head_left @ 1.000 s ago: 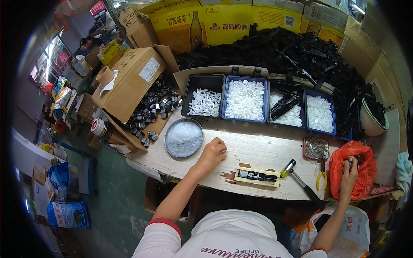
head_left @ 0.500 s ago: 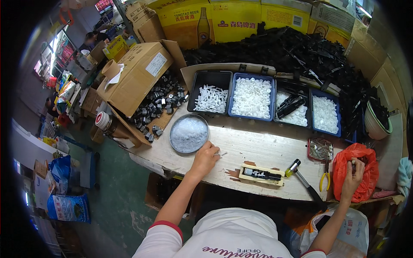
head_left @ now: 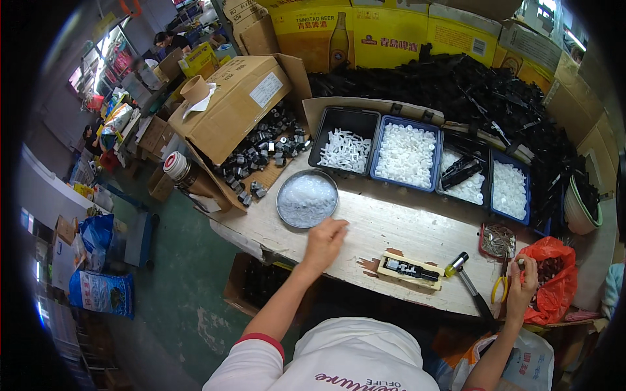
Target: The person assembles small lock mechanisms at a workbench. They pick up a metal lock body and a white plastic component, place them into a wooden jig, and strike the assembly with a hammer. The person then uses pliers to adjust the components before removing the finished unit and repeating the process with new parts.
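The round metal dish of small white plastic pieces (head_left: 306, 199) sits near the left edge of the wooden tabletop (head_left: 398, 228), close for picking. The left hand (head_left: 324, 240) rests just below it, fingers curled together; I cannot tell if it pinches something. The right hand (head_left: 521, 287) grips into one red plastic bag (head_left: 554, 280) at the right edge. Between them lies one wooden jig with a black part (head_left: 409, 270). Four trays (head_left: 424, 159) stand behind.
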Available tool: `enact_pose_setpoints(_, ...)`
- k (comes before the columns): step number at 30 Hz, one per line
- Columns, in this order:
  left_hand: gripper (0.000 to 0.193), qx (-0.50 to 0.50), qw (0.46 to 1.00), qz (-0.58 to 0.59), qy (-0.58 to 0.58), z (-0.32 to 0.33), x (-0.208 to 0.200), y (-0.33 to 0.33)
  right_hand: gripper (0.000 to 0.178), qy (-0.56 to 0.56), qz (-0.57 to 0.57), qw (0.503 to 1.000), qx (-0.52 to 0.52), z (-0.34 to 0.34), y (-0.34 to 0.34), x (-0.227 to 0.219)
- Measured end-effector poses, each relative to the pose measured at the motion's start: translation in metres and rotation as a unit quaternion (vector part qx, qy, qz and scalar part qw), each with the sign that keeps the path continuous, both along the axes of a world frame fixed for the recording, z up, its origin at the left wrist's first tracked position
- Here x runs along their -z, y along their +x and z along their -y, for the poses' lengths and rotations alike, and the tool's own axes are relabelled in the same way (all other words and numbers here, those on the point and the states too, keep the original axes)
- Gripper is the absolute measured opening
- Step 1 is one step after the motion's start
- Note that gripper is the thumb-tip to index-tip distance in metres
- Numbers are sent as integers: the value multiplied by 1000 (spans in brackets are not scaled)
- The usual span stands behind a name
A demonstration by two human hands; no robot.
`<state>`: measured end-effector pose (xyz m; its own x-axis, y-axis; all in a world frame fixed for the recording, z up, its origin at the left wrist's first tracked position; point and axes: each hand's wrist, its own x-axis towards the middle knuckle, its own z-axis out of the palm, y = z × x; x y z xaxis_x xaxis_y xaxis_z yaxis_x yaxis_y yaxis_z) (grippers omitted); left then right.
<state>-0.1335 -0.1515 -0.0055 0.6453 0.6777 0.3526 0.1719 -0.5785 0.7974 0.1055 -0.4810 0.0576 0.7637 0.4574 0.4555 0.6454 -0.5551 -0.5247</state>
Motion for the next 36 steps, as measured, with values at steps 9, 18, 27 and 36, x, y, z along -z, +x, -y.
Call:
enact_pose_setpoints(9,10,-89,964,-96,233,-61,-2,-15,14,6,-62,997,-51,-21,-18,4)
enact_pose_setpoints(18,9,-61,941,-147,298,-67,10,4,13,16,-23,996,-89,-35,-27,9)
enact_pose_setpoints(27,9,-80,969,52,-229,-45,-14,-13,18,105,-139,969,-175,-70,-53,16)
enact_pose_setpoints(36,11,145,877,156,-430,41,-25,20,16,240,-294,889,-258,-127,-92,25)
